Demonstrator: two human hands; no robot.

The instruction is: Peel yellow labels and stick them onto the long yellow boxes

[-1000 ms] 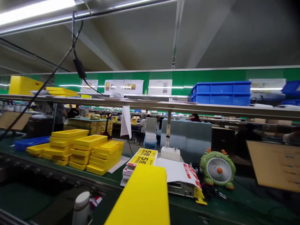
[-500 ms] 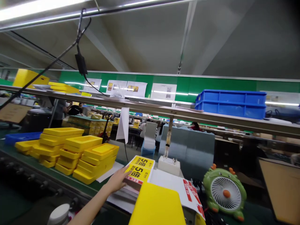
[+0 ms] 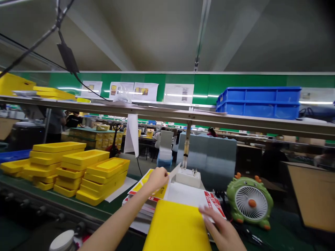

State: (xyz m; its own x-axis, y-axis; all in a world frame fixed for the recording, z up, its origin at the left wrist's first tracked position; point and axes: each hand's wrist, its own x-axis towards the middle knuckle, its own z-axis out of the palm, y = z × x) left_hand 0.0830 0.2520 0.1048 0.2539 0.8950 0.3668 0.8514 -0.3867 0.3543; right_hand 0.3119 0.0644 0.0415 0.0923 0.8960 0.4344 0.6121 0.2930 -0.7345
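My left hand [image 3: 158,179] is closed at the right edge of the stack of yellow printed sheets [image 3: 143,179], pinching the corner of a lifted sheet [image 3: 175,171]. My right hand [image 3: 220,226] has its fingers spread at the right edge of a plain yellow box [image 3: 180,226] in the bottom middle. White sheets with red print [image 3: 213,202] lie behind the box, beside the white power block [image 3: 187,177] at the foot of the post.
Stacked yellow trays [image 3: 104,176] stand on the left of the green bench. A green fan [image 3: 251,202] is at the right. Overhead, a shelf [image 3: 157,112] carries a blue crate [image 3: 259,103]. A white jar [image 3: 62,240] sits bottom left; people are in the background.
My left hand has moved right and up across the printed sheets and closed on a sheet's edge. My right hand has come into view beside the yellow box. The view has shifted slightly.
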